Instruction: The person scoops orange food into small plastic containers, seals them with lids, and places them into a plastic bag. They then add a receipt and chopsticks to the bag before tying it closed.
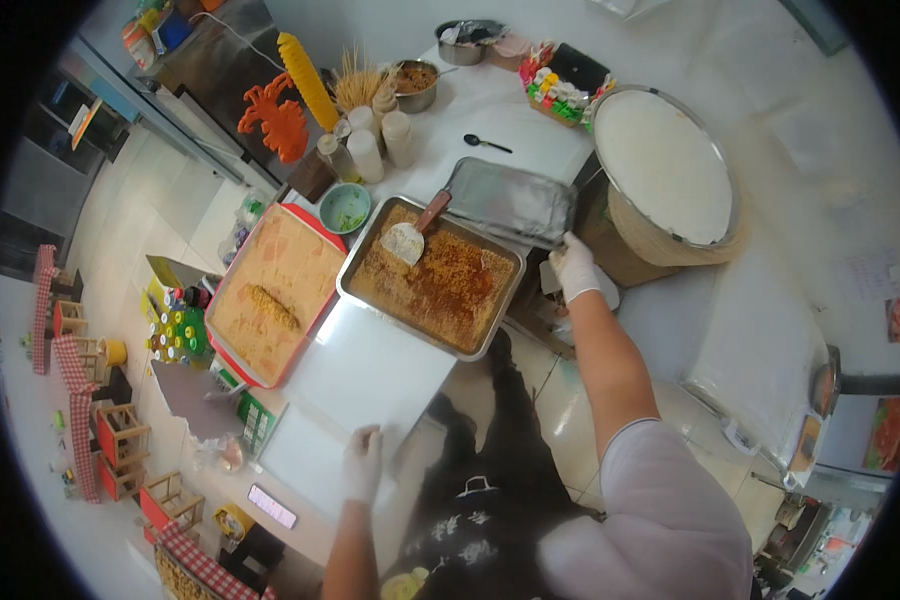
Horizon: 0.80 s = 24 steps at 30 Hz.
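Observation:
My right hand (574,268), in a thin white glove, is at the near right corner of a covered metal tray (510,199); its fingers touch the corner. Gloved too, my left hand (364,461) is over the white board at the table's near side, its fingers curled and nothing seen in them. Between the hands lies a steel tray of brown crumbs (457,292), with a wood-handled scraper (412,236) resting in it. Left of that, a red-rimmed tray (232,300) holds a crumb-coated, elongated food piece (273,306).
Squeeze bottles (365,155), a green bowl (345,208) and a pot of sauce (415,82) stand at the back. A black spoon (487,143) lies behind the covered tray. A large round white-topped container (664,165) is at right, a phone (272,506) at near left.

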Tool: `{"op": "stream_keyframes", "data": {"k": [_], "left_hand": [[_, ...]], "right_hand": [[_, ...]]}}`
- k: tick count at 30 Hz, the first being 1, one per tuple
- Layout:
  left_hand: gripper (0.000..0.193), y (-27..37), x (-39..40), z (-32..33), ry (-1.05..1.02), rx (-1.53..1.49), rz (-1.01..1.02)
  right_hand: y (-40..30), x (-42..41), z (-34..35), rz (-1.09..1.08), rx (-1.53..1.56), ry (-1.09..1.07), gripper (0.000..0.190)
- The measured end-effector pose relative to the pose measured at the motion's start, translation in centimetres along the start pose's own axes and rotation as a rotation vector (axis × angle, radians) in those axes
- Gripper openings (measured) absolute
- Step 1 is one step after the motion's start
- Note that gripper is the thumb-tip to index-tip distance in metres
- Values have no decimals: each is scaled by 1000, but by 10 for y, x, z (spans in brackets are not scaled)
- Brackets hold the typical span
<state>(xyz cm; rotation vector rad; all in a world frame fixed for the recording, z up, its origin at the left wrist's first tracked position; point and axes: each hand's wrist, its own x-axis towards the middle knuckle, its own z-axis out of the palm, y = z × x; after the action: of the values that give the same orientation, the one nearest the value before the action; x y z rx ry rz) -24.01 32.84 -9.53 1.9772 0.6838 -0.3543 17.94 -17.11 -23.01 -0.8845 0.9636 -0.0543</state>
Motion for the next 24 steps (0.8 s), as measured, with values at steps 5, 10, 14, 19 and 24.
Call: {"op": "stream_keyframes", "data": {"k": [5, 10, 14, 19, 24], "left_hand": [[33, 68, 50, 33, -45, -200, 16], [63, 106, 94, 61, -73, -561, -150], [84, 121, 122, 78, -156, -804, -254], [77, 137, 132, 98, -229, -852, -203], [52, 153, 133, 119, -59, -718, -235]], "right_hand": [[-43, -27, -35, -30, 135, -134, 35], [-47, -105, -56, -21, 48, -386, 34], [-28, -139, -20, -171, -506, -395, 36], [-13, -129, 36, -407, -879, -587, 32], [-5, -92, 73, -570, -1129, -613, 36]]}}
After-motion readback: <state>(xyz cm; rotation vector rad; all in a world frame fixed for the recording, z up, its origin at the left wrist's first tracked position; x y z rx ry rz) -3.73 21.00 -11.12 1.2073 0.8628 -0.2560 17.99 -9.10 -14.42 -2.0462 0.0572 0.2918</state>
